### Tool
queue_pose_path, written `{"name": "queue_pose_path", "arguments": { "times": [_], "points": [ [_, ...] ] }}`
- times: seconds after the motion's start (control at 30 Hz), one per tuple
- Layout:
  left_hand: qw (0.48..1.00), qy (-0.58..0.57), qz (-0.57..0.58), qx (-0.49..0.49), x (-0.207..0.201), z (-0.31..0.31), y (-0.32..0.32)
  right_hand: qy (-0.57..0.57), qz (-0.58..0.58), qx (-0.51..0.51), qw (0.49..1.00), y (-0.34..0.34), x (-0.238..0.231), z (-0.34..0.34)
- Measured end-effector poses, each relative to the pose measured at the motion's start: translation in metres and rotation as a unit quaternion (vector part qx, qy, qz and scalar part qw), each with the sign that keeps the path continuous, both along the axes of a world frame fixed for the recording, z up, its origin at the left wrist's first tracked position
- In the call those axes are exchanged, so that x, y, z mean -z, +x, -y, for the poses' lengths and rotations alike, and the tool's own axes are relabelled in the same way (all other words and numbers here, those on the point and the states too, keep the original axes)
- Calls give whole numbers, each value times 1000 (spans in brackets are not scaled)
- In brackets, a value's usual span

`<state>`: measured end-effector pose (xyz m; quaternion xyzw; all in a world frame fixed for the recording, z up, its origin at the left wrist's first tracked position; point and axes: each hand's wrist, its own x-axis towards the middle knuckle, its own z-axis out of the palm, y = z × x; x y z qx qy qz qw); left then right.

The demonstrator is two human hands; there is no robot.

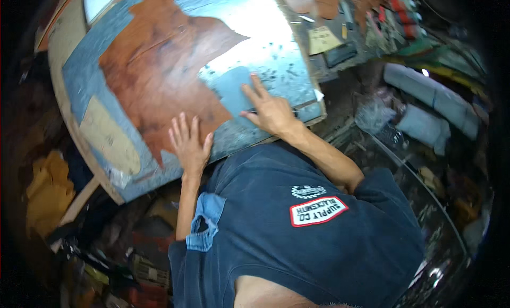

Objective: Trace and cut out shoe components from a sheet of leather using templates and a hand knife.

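A large brown leather hide (pixel 159 58) lies spread over the worn grey-blue top of a work table (pixel 287 69). My left hand (pixel 190 144) rests flat on the hide's near edge, fingers spread and holding nothing visible. My right hand (pixel 272 114) presses on a smooth grey-blue flat piece (pixel 234 87) with a rounded end, which overlaps or adjoins the leather's right edge. Two of its fingers stretch forward and the thumb points left. Something small and dark shows beside that thumb; whether the hand grips it I cannot tell.
A long beige oval piece (pixel 109 138) lies at the table's left. Beyond the right edge are a yellow paper note (pixel 323 40), a dark flat block (pixel 340 54) and red-capped containers (pixel 406 15). White rolls (pixel 433 98) and plastic wrap stand right; yellow leather (pixel 50 191) hangs left.
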<state>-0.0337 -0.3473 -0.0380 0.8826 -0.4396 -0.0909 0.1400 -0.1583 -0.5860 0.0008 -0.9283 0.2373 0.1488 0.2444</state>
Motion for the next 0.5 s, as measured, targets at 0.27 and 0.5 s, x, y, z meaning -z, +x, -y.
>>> {"name": "queue_pose_path", "arguments": {
  "times": [0.27, 0.5],
  "points": [
    [997, -34, -63, 38, 4, -37, 37, -72, 74, 22, 994, -15, -1, -23],
    [955, -64, 121, -264, 2, -162, 120, -152, 42, 37, 987, -1, 6, -45]
  ]
}}
